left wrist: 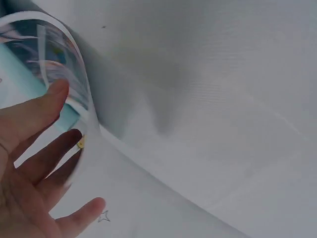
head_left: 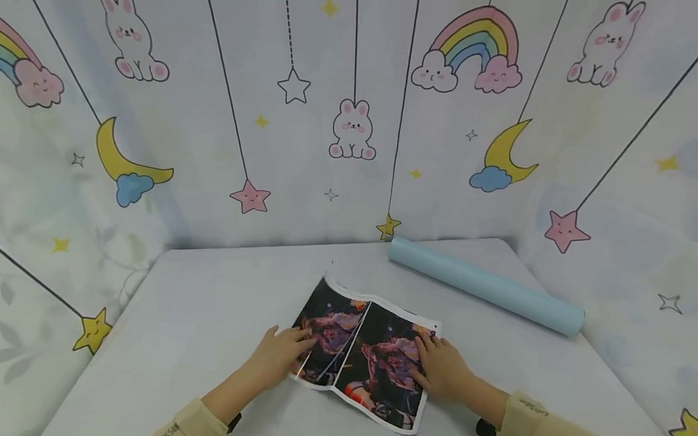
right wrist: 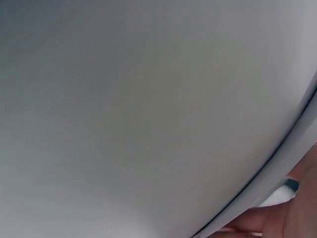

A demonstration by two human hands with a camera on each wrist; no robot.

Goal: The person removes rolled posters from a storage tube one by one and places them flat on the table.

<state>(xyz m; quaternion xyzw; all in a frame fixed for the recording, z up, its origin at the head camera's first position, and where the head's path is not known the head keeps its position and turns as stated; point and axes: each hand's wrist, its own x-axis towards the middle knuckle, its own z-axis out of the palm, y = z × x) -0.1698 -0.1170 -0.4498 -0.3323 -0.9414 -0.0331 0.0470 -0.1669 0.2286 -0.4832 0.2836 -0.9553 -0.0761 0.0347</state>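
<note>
A white-bordered printed sheet (head_left: 382, 351) carries two dark, colourful pictures side by side. It bends along the middle, and its edges curl up off the white table. My left hand (head_left: 281, 358) touches the sheet's left edge with extended fingers. In the left wrist view that hand (left wrist: 42, 163) has its fingers spread beside the curved sheet (left wrist: 69, 64). My right hand (head_left: 443, 368) rests its spread fingers on the right picture. The right wrist view shows a pale surface close up, with part of the right hand (right wrist: 302, 208) at the lower corner.
A light blue roll (head_left: 484, 284) lies diagonally at the back right of the white table (head_left: 213, 300). Behind and at the sides hangs a pale curtain (head_left: 300, 149) printed with rabbits, stars, moons and rainbows.
</note>
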